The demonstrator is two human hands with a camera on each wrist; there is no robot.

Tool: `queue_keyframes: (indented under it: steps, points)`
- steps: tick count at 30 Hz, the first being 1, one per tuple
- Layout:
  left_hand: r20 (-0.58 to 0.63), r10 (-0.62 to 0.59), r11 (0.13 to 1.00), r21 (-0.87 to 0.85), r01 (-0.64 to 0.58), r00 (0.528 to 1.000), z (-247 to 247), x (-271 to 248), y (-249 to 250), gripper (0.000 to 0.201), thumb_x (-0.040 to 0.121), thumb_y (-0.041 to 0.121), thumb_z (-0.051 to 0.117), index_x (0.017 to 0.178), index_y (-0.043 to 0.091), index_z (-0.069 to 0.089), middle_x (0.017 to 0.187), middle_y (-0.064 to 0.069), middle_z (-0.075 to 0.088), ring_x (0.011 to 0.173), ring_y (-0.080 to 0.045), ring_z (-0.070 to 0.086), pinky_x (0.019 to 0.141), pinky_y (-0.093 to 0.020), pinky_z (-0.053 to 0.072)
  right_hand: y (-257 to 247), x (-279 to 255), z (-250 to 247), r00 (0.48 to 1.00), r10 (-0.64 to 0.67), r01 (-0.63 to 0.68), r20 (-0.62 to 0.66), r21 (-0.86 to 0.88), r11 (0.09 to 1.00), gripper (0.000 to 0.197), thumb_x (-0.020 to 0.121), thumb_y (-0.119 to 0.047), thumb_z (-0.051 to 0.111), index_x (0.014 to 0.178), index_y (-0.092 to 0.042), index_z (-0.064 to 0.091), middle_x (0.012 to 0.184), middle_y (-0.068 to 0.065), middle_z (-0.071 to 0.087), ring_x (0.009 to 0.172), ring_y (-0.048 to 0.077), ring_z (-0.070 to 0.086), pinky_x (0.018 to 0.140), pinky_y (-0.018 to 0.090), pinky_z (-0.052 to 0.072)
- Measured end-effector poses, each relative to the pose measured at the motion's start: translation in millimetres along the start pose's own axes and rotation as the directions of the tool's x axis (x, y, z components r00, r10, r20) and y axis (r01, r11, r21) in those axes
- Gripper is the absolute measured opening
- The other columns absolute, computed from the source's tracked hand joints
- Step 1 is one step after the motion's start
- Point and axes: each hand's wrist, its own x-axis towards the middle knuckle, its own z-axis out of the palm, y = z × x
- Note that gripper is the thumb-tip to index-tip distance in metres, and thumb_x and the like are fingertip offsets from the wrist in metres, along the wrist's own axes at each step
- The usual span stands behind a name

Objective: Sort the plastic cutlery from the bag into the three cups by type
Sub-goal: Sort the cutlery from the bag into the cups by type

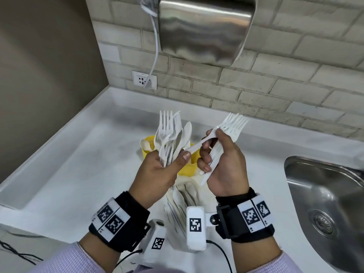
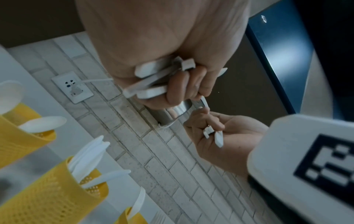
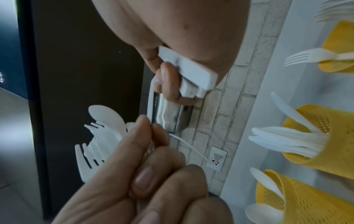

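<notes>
My left hand (image 1: 173, 160) grips a mixed bundle of white forks and spoons (image 1: 170, 133) by the handles, heads up. My right hand (image 1: 212, 150) grips a bunch of white forks (image 1: 235, 123). Its thumb and forefinger also pinch one white handle (image 1: 194, 147) that reaches across to my left thumb. Both hands are raised over the three yellow mesh cups (image 1: 150, 141), which they largely hide. In the right wrist view the fork cup (image 3: 339, 45), knife cup (image 3: 318, 141) and spoon cup (image 3: 300, 201) stand in a row. The pale bag (image 1: 185, 196) with more cutlery lies under my wrists.
A steel sink (image 1: 325, 203) is sunk into the white counter (image 1: 78, 164) on the right. A steel hand dryer (image 1: 204, 28) hangs on the tiled wall above, its cord running to a socket (image 1: 144, 79). A brown wall bounds the left side.
</notes>
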Motion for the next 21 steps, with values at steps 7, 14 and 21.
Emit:
queue_keyframes:
  steps: [7,14,21]
  points:
    - [-0.004,0.001,0.989,-0.149,-0.001,1.0,12,-1,13,0.026,0.088,0.035,0.073,0.078,0.014,0.062,0.059,-0.014,0.021,0.051,-0.023,0.015,0.05,-0.035,0.015,-4,4,-11,0.998,0.025,-0.037,0.06,0.224,0.974,0.033,0.095,-0.046,0.057,0.082,-0.016,0.058,0.064,0.0,0.04,0.044,0.012,0.037,0.04,0.022,0.025]
    - [0.132,0.041,0.997,-0.074,-0.032,0.99,31,-7,11,0.031,0.095,0.034,0.072,0.09,0.004,0.068,0.053,-0.013,0.038,0.048,-0.02,0.019,0.045,-0.025,0.02,-6,3,-6,0.999,-0.05,0.05,0.011,-0.013,0.999,0.039,0.093,-0.048,0.066,0.082,-0.011,0.064,0.057,0.0,0.036,0.037,0.012,0.03,0.043,0.025,0.023]
    - [0.07,0.027,0.997,0.068,-0.031,0.997,38,-10,6,0.094,0.072,0.074,0.076,0.102,-0.014,0.058,0.059,-0.021,0.024,0.051,-0.024,0.021,0.047,-0.038,0.021,-34,10,-15,0.994,-0.089,0.096,-0.065,0.124,0.988,0.046,0.102,-0.038,0.054,0.063,-0.017,0.044,0.064,0.003,0.043,0.056,0.019,0.044,0.055,0.027,0.046]
